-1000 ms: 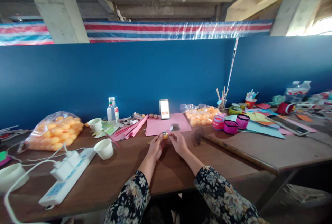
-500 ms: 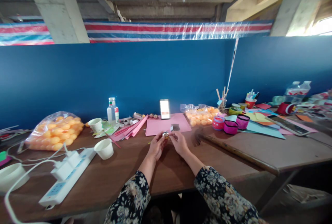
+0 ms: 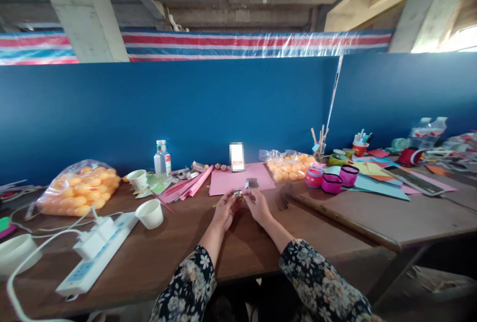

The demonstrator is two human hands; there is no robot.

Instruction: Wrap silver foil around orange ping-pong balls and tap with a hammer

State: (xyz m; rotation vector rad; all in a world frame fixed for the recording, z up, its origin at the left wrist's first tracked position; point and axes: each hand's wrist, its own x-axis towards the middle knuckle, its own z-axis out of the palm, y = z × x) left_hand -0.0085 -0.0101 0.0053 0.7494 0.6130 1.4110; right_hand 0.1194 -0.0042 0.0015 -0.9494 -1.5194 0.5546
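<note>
Between my fingertips is a small shiny metallic ball (image 3: 238, 194), held just in front of a pink sheet of paper (image 3: 219, 183). My left hand (image 3: 224, 211) is closed on its left side, fingers curled around it. From the other side, my right hand (image 3: 258, 206) pinches at the ball with thumb and forefinger. Just beyond the right fingers, a small dark grey shiny piece (image 3: 252, 183) lies on the pink paper. Two similar shiny balls (image 3: 220, 167) rest behind the paper's left edge. The fingers partly cover the held ball.
Bags of orange balls stand left (image 3: 84, 190) and right. A white paper cup (image 3: 149, 213) and a power strip (image 3: 97, 255) with cords lie left. To the right are magenta rings (image 3: 331, 182), coloured papers, a phone (image 3: 413, 181) and a wooden stick (image 3: 343, 222). A blue partition (image 3: 231, 103) rises behind.
The shiny ball looks slightly turned between my fingers. Both hands stay in nearly the same place, and the things on the table have not moved.
</note>
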